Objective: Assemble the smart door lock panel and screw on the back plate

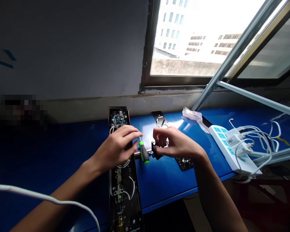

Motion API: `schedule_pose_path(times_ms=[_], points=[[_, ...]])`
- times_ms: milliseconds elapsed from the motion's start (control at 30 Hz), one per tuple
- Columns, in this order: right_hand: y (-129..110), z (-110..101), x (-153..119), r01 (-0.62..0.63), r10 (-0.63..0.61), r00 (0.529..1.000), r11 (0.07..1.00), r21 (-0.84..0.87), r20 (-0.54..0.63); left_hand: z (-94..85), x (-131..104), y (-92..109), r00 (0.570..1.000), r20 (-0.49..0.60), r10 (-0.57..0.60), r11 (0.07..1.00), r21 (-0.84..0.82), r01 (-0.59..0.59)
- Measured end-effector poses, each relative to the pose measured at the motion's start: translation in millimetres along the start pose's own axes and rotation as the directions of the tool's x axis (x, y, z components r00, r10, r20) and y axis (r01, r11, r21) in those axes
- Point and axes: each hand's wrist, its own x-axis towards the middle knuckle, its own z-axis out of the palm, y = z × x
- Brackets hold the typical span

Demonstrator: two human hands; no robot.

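My left hand [122, 144] is above the long black housing [125, 206], its fingers bent around the metal shaft of a screwdriver [144, 153]. The screwdriver's green and black handle points down towards me. To its right, my right hand [174, 141] has its fingers curled and pinches a small black part [156, 152] between thumb and fingers. Beside that part, a short shiny rod [138, 153] shows partly behind the screwdriver handle. Inside the housing are a blue circuit board [120, 120], white wires and brass-coloured fittings.
A black plate [185, 165] lies on the blue table [164, 190], partly hidden by my right hand. A clear plastic bag [192, 114] sits near the wall. On the right, a white power strip [228, 149] with plugged-in cables stands by a metal frame [214, 83]. A white cable [45, 198] crosses the left foreground.
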Motion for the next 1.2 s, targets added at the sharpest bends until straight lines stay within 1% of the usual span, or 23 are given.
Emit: schedule_pose_path(times_ms=[67, 133, 233, 300, 367, 433, 633, 767, 1000, 1100, 1200], points=[[-9, -3, 15, 0.073, -0.069, 0.997, 0.991, 0.113, -0.037, -7.4, -12, -10, 0.991, -0.131, -0.036, 0.998, 0.048, 0.043], [-18, -1, 33, 0.145, -0.131, 0.987, 0.976, 0.165, -0.09, -11.6, -24, -19, 0.97, -0.228, -0.083, 0.989, 0.104, 0.109], [-33, 9, 59, 0.214, -0.191, 0.972, 0.961, 0.173, -0.139, -13.6, -41, -30, 0.912, -0.37, -0.178, 0.957, 0.151, 0.248], [-42, 18, 73, 0.203, -0.189, 0.971, 0.975, 0.094, -0.146, -13.7, -49, -34, 0.87, -0.42, -0.26, 0.932, 0.127, 0.339], [-49, 27, 83, 0.147, -0.15, 0.98, 0.989, -0.03, -0.134, -13.7, -56, -36, 0.848, -0.414, -0.329, 0.916, 0.079, 0.394], [-53, 36, 89, 0.091, -0.11, 0.984, 0.987, -0.136, -0.142, -13.3, -60, -37, 0.843, -0.394, -0.365, 0.91, 0.039, 0.412], [-54, 53, 100, -0.001, -0.066, 0.972, 0.958, -0.288, -0.223, -8.3, -63, -33, 0.848, -0.347, -0.4, 0.908, -0.029, 0.417], [-58, 60, 101, -0.047, -0.047, 0.965, 0.938, -0.344, -0.259, -4.7, -64, -29, 0.849, -0.318, -0.422, 0.904, -0.07, 0.423], [-66, 67, 96, -0.138, 0.008, 0.95, 0.909, -0.394, -0.313, -4.0, -65, -23, 0.846, -0.24, -0.476, 0.878, -0.175, 0.445], [-66, 69, 96, -0.143, 0.019, 0.953, 0.907, -0.395, -0.301, -2.0, -66, -22, 0.845, -0.205, -0.494, 0.867, -0.185, 0.462], [-64, 68, 94, -0.115, 0.01, 0.964, 0.917, -0.382, -0.267, 1.5, -66, -22, 0.83, -0.187, -0.526, 0.847, -0.2, 0.492]])
